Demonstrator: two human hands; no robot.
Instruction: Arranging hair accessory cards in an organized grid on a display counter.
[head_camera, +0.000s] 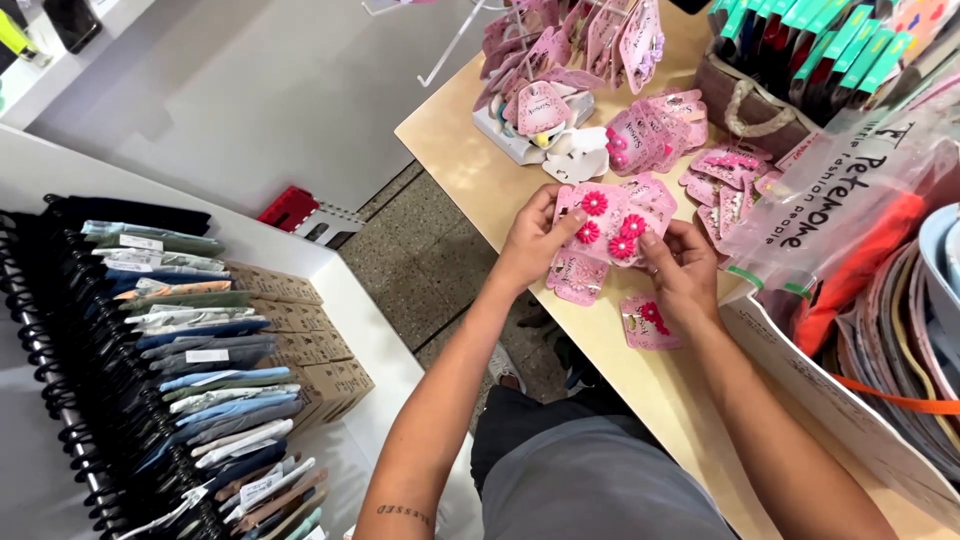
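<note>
Both my hands hold a small stack of pink cards with flower hair clips (607, 222) just above the tan table (470, 150). My left hand (532, 240) grips the stack's left edge, thumb on top. My right hand (682, 272) pinches the right edge. A further pink card (578, 277) hangs under the stack, and another one (645, 322) lies on the table below my right hand.
More pink clip cards (655, 130) lie scattered and hang on a wire rack (560, 40) at the back. A clear plastic bag (850, 190) and a box of hairbands (880, 330) stand to the right. Folded garments on a rack (190, 340) fill the left.
</note>
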